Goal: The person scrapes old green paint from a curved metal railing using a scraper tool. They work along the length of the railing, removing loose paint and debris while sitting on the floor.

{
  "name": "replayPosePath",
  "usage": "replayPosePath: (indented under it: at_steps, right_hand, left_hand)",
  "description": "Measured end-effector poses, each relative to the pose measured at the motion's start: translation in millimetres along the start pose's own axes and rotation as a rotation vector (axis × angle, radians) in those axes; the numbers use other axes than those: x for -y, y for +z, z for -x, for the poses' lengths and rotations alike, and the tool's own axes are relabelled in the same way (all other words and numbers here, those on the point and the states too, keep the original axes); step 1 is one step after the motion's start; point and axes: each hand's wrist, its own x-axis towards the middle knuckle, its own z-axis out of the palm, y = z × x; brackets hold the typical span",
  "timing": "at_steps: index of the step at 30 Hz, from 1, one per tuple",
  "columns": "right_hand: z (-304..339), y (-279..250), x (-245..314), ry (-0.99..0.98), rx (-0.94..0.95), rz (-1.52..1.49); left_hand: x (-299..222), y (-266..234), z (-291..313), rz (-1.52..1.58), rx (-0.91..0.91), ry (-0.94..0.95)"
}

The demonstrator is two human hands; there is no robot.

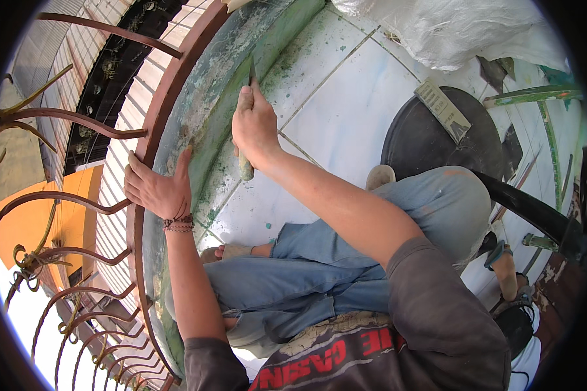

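Note:
My right hand (254, 125) is closed round the handle of a scraper (246, 169), with the thumb along its top. The scraper's thin metal blade (252, 70) points away from me and meets the worn green face of a low curved wall (223, 133). My left hand (160, 186) lies on top of this wall, thumb apart from the fingers. Its fingers reach across the brown bottom rail (151, 130) of a railing, and nothing is held in it. Flaked green paint (293, 52) is scattered on the white tiles beside the wall.
Curved metal bars (78, 120) bulge outward on the left. A round black seat (411, 140) with a flat, light-coloured strip (443, 111) on it stands right of my knee. White sacking (450, 29) lies at the far right. Another person's foot (505, 277) shows at lower right.

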Motion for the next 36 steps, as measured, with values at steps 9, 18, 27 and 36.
replayPosePath:
  at_steps: [9,18,27,36]
  right_hand:
    - [-29,-52,22,0.308,0.165,-0.395]
    - [-84,-149,83,0.095,0.48,0.981]
    - [-145,-147,47,-0.459,0.299,1.19]
    - [-159,-141,35,-0.58,0.299,1.112]
  left_hand:
    - [3,-3,-2,-0.011,-0.022,0.024]
    - [16,3,-1,-0.008,-0.007,0.027]
    - [9,2,0,0.002,-0.022,0.005]
    - [5,-3,-1,-0.033,0.007,-0.01]
